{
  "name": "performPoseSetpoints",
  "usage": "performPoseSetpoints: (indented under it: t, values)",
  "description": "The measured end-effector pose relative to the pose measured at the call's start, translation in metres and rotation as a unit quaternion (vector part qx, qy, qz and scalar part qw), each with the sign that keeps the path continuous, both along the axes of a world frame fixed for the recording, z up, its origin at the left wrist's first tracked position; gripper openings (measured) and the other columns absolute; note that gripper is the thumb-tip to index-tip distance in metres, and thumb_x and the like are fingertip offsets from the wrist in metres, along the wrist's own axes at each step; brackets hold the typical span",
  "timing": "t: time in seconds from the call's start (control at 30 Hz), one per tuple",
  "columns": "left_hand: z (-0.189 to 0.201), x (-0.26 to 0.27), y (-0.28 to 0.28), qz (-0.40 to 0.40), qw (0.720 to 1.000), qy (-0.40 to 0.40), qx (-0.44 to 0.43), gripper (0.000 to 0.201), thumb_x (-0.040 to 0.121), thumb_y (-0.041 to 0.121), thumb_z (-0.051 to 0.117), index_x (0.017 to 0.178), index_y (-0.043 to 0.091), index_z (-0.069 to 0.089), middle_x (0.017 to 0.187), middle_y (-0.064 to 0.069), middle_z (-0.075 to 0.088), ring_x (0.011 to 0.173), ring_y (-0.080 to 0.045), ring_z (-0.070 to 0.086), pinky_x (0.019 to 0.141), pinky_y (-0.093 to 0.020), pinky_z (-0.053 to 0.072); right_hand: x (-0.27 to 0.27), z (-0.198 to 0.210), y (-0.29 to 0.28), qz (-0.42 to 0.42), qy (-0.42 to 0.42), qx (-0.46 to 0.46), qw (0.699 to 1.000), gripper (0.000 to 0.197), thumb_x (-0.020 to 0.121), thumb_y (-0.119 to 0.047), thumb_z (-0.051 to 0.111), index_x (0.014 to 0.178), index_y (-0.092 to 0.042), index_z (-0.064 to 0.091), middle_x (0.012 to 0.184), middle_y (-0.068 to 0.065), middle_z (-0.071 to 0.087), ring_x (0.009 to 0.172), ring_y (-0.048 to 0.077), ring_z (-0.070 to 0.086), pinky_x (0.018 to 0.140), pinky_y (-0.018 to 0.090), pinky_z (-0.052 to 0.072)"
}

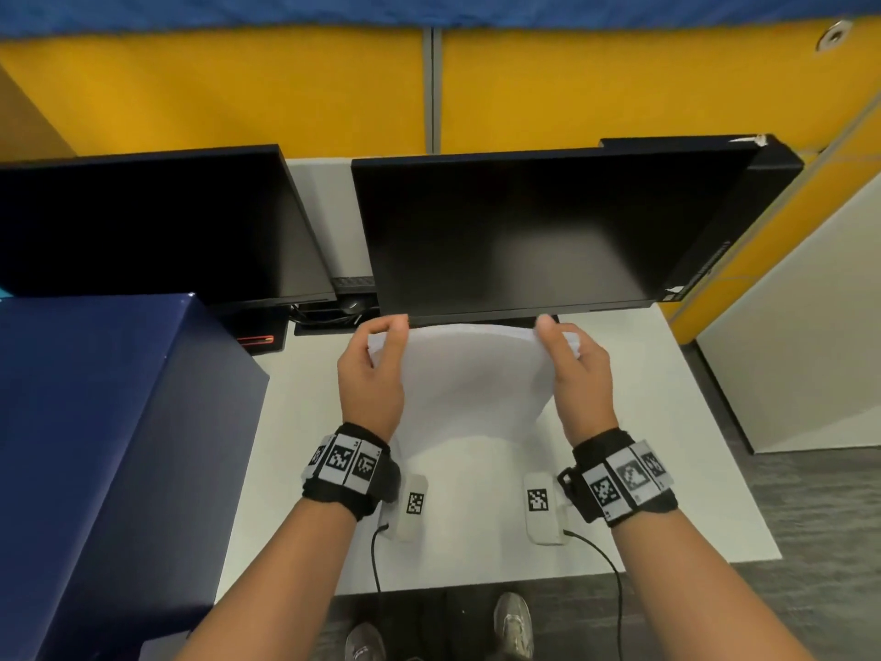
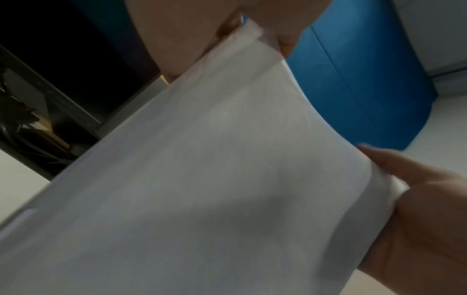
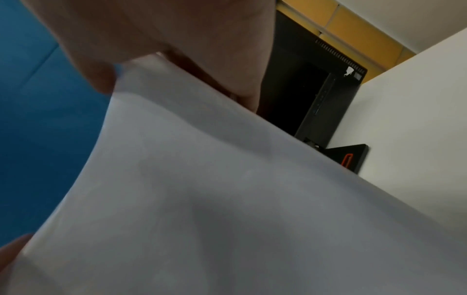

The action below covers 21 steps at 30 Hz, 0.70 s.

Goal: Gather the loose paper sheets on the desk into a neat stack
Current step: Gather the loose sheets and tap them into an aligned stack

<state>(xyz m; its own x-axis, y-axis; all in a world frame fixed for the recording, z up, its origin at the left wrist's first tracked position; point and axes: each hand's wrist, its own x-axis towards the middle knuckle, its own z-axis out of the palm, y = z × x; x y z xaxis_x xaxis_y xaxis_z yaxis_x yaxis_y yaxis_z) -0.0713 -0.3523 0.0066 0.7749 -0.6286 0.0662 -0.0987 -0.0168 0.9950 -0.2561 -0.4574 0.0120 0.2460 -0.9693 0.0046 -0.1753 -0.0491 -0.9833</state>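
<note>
A sheaf of white paper sheets [image 1: 472, 374] stands on its lower edge on the white desk [image 1: 667, 469], bowed toward me between both hands. My left hand [image 1: 388, 333] pinches its upper left corner, thumb in front and fingers behind. My right hand [image 1: 560, 336] pinches the upper right corner the same way. In the left wrist view the paper [image 2: 202, 179] fills the frame, with the left hand [image 2: 242, 26] pinching its top corner. The right wrist view shows the sheets [image 3: 227, 199] held by the right hand [image 3: 156, 59]. The lower edge blends into the desk.
Two dark monitors [image 1: 519, 236] [image 1: 143, 226] stand just behind the paper, the right one close over its top edge. A tall dark blue box [image 1: 109, 446] fills the left side. Yellow partition panels [image 1: 619, 83] back the desk. The desk's front edge [image 1: 476, 577] lies near my feet.
</note>
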Motion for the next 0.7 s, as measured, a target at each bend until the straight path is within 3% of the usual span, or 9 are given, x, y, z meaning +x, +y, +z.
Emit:
performPoseSetpoints:
  t: [0.1, 0.17, 0.23, 0.33, 0.4, 0.47, 0.53, 0.6, 0.7]
  values:
    - [0.002, 0.000, -0.004, 0.002, 1.000, 0.019, 0.003, 0.011, 0.094, 0.037, 0.058, 0.096, 0.038, 0.069, 0.098, 0.014, 0.071, 0.099, -0.016, 0.067, 0.087, -0.048, 0.058, 0.007, 0.004, -0.009, -0.029, 0.021, 0.022, 0.999, 0.038, 0.087, -0.054, 0.055, 0.084, -0.019, 0.068, 0.084, 0.003, 0.067, 0.082, 0.021, 0.063, 0.074, 0.038, 0.053]
    - [-0.001, 0.003, -0.003, -0.018, 1.000, 0.016, 0.004, 0.012, 0.095, 0.032, 0.060, 0.105, 0.030, 0.068, 0.101, 0.013, 0.069, 0.100, -0.017, 0.066, 0.084, -0.039, 0.059, 0.009, 0.009, -0.010, -0.033, 0.018, 0.031, 0.999, 0.036, 0.089, -0.051, 0.055, 0.088, -0.018, 0.068, 0.089, 0.005, 0.067, 0.088, 0.024, 0.064, 0.076, 0.038, 0.053]
    - [-0.009, 0.004, 0.001, -0.065, 0.998, 0.011, 0.024, 0.024, 0.087, 0.021, 0.073, 0.108, 0.027, 0.065, 0.101, 0.012, 0.069, 0.096, -0.009, 0.068, 0.076, -0.024, 0.059, 0.007, 0.013, -0.010, -0.024, 0.012, 0.040, 0.999, 0.033, 0.092, -0.047, 0.054, 0.087, -0.017, 0.068, 0.086, 0.002, 0.066, 0.084, 0.018, 0.063, 0.073, 0.031, 0.049]
    - [-0.014, 0.004, 0.007, -0.076, 0.993, 0.020, 0.084, 0.027, 0.072, 0.017, 0.087, 0.088, 0.031, 0.070, 0.079, 0.020, 0.072, 0.081, 0.005, 0.071, 0.070, -0.013, 0.058, -0.007, 0.023, -0.014, 0.043, 0.030, -0.022, 0.998, 0.038, 0.083, -0.054, 0.062, 0.088, -0.017, 0.070, 0.087, -0.003, 0.069, 0.079, 0.005, 0.062, 0.076, 0.025, 0.046]
    - [-0.001, 0.013, 0.003, -0.087, 0.986, -0.085, 0.115, 0.017, 0.074, 0.027, 0.085, 0.079, 0.034, 0.071, 0.070, 0.022, 0.069, 0.070, 0.010, 0.068, 0.065, -0.012, 0.054, -0.018, 0.037, -0.024, 0.090, 0.163, -0.148, 0.971, 0.038, 0.072, -0.057, 0.075, 0.094, -0.025, 0.070, 0.093, -0.011, 0.071, 0.086, 0.004, 0.063, 0.081, 0.022, 0.046]
    - [0.019, 0.022, -0.005, -0.140, 0.952, -0.240, 0.130, 0.015, 0.077, 0.038, 0.081, 0.075, 0.024, 0.076, 0.066, 0.009, 0.071, 0.064, -0.003, 0.067, 0.059, -0.020, 0.052, -0.017, 0.053, -0.033, 0.147, 0.282, -0.269, 0.909, 0.041, 0.070, -0.057, 0.078, 0.100, -0.031, 0.070, 0.098, -0.017, 0.071, 0.089, 0.004, 0.063, 0.085, 0.024, 0.047]
    - [0.041, 0.020, -0.016, -0.193, 0.910, -0.343, 0.132, 0.029, 0.079, 0.043, 0.078, 0.074, 0.014, 0.077, 0.061, -0.002, 0.069, 0.058, -0.019, 0.064, 0.056, -0.033, 0.051, 0.001, 0.065, -0.031, 0.219, 0.291, -0.292, 0.884, 0.033, 0.074, -0.050, 0.077, 0.101, -0.030, 0.071, 0.092, -0.015, 0.072, 0.084, 0.005, 0.064, 0.079, 0.025, 0.052]
    - [0.055, 0.012, -0.024, -0.225, 0.879, -0.399, 0.136, 0.036, 0.081, 0.044, 0.076, 0.070, 0.010, 0.074, 0.055, -0.002, 0.064, 0.053, -0.023, 0.058, 0.052, -0.034, 0.047, 0.023, 0.063, -0.024, 0.258, 0.299, -0.280, 0.875, 0.017, 0.083, -0.039, 0.072, 0.092, -0.025, 0.072, 0.076, -0.008, 0.070, 0.071, 0.014, 0.062, 0.069, 0.032, 0.052]
    - [0.047, 0.027, -0.017, -0.246, 0.881, -0.357, 0.192, 0.026, 0.077, 0.046, 0.079, 0.084, 0.020, 0.077, 0.067, 0.010, 0.067, 0.065, -0.011, 0.062, 0.062, -0.026, 0.049, 0.025, 0.047, -0.021, 0.239, 0.299, -0.267, 0.884, 0.015, 0.087, -0.031, 0.068, 0.088, -0.017, 0.075, 0.072, 0.001, 0.072, 0.070, 0.025, 0.063, 0.069, 0.036, 0.050]
